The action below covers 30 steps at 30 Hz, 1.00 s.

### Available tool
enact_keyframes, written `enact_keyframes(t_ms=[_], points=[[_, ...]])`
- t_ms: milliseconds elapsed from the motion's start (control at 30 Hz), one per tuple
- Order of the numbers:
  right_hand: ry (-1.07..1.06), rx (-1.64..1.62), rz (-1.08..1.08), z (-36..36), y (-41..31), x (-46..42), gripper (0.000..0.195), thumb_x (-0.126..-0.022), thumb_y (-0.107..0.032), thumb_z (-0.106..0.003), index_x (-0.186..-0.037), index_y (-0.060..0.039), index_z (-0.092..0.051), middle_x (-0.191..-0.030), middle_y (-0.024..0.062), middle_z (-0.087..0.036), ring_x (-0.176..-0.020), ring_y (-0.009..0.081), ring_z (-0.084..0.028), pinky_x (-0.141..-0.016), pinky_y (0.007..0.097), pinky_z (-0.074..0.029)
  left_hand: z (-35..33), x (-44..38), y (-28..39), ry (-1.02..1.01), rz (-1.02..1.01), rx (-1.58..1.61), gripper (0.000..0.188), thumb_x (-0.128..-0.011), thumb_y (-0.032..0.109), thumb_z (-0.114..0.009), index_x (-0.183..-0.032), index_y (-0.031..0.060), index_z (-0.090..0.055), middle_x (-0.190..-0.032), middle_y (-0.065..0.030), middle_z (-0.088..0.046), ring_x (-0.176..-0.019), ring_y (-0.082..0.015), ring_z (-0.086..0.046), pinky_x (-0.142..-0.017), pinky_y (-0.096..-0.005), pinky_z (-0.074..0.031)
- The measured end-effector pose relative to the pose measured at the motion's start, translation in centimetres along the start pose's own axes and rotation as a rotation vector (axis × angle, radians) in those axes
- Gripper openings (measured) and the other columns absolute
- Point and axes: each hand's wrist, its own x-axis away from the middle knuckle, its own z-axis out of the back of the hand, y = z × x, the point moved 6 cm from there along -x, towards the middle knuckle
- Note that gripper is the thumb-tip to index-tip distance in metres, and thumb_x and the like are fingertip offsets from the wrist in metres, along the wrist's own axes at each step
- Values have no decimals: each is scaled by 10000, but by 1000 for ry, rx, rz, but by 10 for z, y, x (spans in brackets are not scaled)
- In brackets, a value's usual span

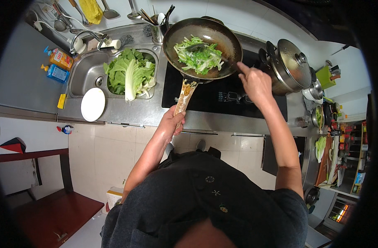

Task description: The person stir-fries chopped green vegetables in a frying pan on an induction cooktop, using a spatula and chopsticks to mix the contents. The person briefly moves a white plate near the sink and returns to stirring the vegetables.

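My left hand (173, 121) is closed around the worn wooden handle of a wok (232, 40) over the black cooktop (204, 96). Chopped leafy greens (201, 57) lie in the wok. My right hand (256, 81) is at the wok's right rim, holding the dark handle of a spatula (195, 47), whose blade is among the greens; its shaft is blurred. To the left, a head of leafy greens (131, 76) fills the right basin of the steel sink.
A lidded steel pot (292, 65) stands right of the wok. A white plate (93, 104) and yellow sponge (61, 101) lie by the sink (83, 77). A utensil holder (159, 33) is behind. Soap bottles (60, 63) stand left; a bowl of greens (318, 116) is far right.
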Motion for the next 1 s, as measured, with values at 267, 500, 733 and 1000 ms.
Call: enact_keyframes(t_ms=[267, 500, 733, 1000], points=[[-109, 2, -38, 14, 4, 42, 318, -814, -136, -633, -1132, -115, -619, -722, 137, -615, -644, 305, -618, -577, 413, -495, -1, -2, 0, -27, -12, -4, 156, -930, 149, -531, -1060, 80, -477, -683, -12, -501, -366, -68, -357, -321, -207, -225], [-16, -66, -135, 28, 17, 46, 360, -851, -178, -611, -1208, -135, -591, -892, 182, -654, -798, 358, -631, -656, 429, -501, 4, -3, -6, 1, -35, -20, 185, -921, 179, -555, -1060, 84, -478, -706, -33, -553, -361, -71, -377, -313, -206, -248], [-39, 61, -243, -48, 17, 43, 435, -918, -290, -558, -1264, -29, -524, -934, 216, -647, -813, 376, -629, -674, 456, -494, 21, -1, -12, 117, -45, 92, 589, -931, 337, -526, -1400, 84, -276, -980, -98, -570, -703, -214, -650, -563, -289, -535], [-126, 56, -184, -12, -7, 27, 502, -920, -399, -533, -1243, -15, -537, -1129, 202, -566, -966, 383, -589, -786, 440, -484, 269, 65, -31, 777, -213, 316, 374, -904, 317, -538, -1117, 13, -496, -882, -114, -652, -711, -191, -638, -604, -302, -526]])
